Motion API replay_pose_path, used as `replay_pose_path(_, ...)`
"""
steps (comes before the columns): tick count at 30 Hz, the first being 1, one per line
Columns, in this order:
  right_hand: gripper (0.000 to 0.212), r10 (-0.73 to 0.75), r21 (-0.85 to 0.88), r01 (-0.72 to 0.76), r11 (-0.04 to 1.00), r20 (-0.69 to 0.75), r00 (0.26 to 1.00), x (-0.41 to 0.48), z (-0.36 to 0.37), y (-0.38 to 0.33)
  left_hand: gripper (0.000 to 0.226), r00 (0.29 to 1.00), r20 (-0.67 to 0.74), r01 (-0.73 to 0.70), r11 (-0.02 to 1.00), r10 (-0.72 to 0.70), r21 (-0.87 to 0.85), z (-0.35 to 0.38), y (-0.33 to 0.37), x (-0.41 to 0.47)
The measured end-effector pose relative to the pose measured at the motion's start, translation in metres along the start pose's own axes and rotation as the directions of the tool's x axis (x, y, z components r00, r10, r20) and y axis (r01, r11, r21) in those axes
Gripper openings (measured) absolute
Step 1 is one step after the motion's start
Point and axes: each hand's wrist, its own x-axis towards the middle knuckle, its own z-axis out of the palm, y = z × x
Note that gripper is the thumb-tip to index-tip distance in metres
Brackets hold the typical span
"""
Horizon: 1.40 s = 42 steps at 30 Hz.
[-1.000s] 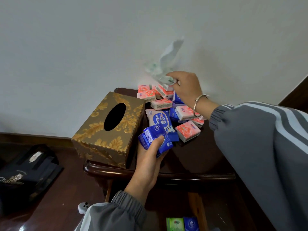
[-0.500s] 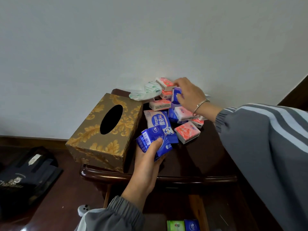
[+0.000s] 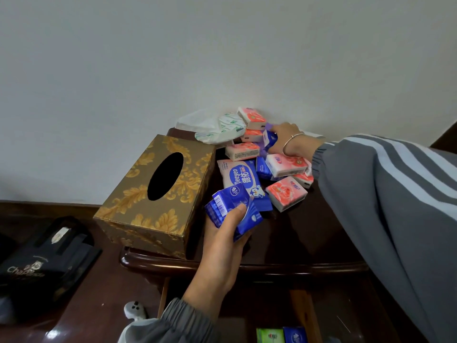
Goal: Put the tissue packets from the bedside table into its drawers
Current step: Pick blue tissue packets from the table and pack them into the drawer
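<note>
Head camera looks down on a dark wooden bedside surface point(image 3: 309, 233) against a pale wall. My left hand point(image 3: 223, 233) is clenched around a small stack of blue tissue packets point(image 3: 230, 206), thumb on top, held just above the front of the surface beside a gold patterned tissue box point(image 3: 158, 196). My right hand point(image 3: 288, 138) reaches to the back of the pile, its fingers point(image 3: 277, 129) closing on another blue packet point(image 3: 269, 139) near the wall; I cannot tell whether the grip is complete. Pink packets point(image 3: 286, 191), a larger blue-and-pink Deeyeo pack point(image 3: 241, 177) and a crumpled green-printed wrapper point(image 3: 220, 128) lie loosely heaped between them. Below, an open drawer point(image 3: 304, 315) already shows a green packet and a blue one point(image 3: 294, 335). I judge these packets light, soft and squashy, with slick plastic film, so stacked ones may slide; pinching across the short sides, or cupping several from beneath, should hold them best.
</note>
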Motion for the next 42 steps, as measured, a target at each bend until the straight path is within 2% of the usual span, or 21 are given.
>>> replay_pose_path(2,0.061,0.002,0.098,0.006,0.995,-0.077,0.997,-0.003,-0.003,0.003,0.047,1.000,0.005,-0.002,1.000,0.002,-0.005,0.000,0.001,0.000)
replay_pose_path(5,0.040,0.006,0.371,0.088,0.924,-0.243,0.970,-0.015,-0.013,0.007,0.050,1.000,0.005,-0.004,1.000,0.004,-0.018,0.001,0.001,-0.001)
replay_pose_path(7,0.032,-0.024,0.393,0.142,0.908,-0.290,0.957,-0.028,-0.018,0.007,0.049,1.000,0.002,-0.010,1.000,0.010,-0.020,0.001,0.002,-0.002)
replay_pose_path(10,0.032,-0.185,0.276,0.238,0.931,-0.206,0.961,-0.051,-0.019,-0.002,0.051,1.000,-0.009,-0.013,1.000,0.012,-0.019,0.003,0.004,-0.002)
replay_pose_path(13,0.041,-0.344,0.014,0.346,0.938,-0.071,0.936,-0.062,-0.014,-0.018,0.050,1.000,-0.022,-0.014,0.999,0.014,-0.029,0.005,0.005,-0.003)
replay_pose_path(15,0.049,-0.367,-0.177,0.362,0.915,0.005,0.930,-0.063,-0.011,-0.028,0.045,1.000,-0.028,-0.013,0.999,0.013,-0.030,0.005,0.006,-0.004)
replay_pose_path(18,0.049,-0.331,-0.377,0.345,0.860,0.104,0.938,-0.062,-0.006,-0.037,0.043,1.000,-0.027,-0.012,0.999,0.011,-0.030,0.006,0.006,-0.005)
replay_pose_path(23,0.051,-0.312,-0.505,0.329,0.798,0.121,0.942,-0.058,-0.002,-0.044,0.046,1.000,-0.016,-0.018,0.999,0.017,-0.045,0.005,0.006,-0.004)
replay_pose_path(29,0.049,-0.289,-0.484,0.306,0.820,0.110,0.951,-0.054,0.003,-0.044,0.040,1.000,-0.004,-0.012,0.999,0.012,-0.043,0.005,0.004,-0.003)
replay_pose_path(34,0.061,-0.288,-0.264,0.276,0.924,-0.007,0.958,-0.056,-0.006,-0.036,0.056,1.000,-0.017,-0.022,0.998,0.021,-0.051,0.005,0.004,-0.003)
replay_pose_path(38,0.078,-0.184,0.097,0.207,0.973,-0.210,0.960,-0.065,-0.013,-0.029,0.048,0.999,-0.032,-0.025,0.999,0.024,-0.047,0.004,0.003,-0.003)
replay_pose_path(40,0.073,-0.074,0.350,0.179,0.919,-0.293,0.953,-0.071,-0.016,-0.025,0.045,0.999,-0.039,-0.024,0.998,0.022,-0.056,0.004,0.004,-0.002)
replay_pose_path(42,0.066,0.053,0.646,0.187,0.740,-0.333,0.942,-0.081,-0.020,-0.024,0.044,0.999,-0.038,-0.022,0.998,0.020,-0.067,0.005,0.004,-0.002)
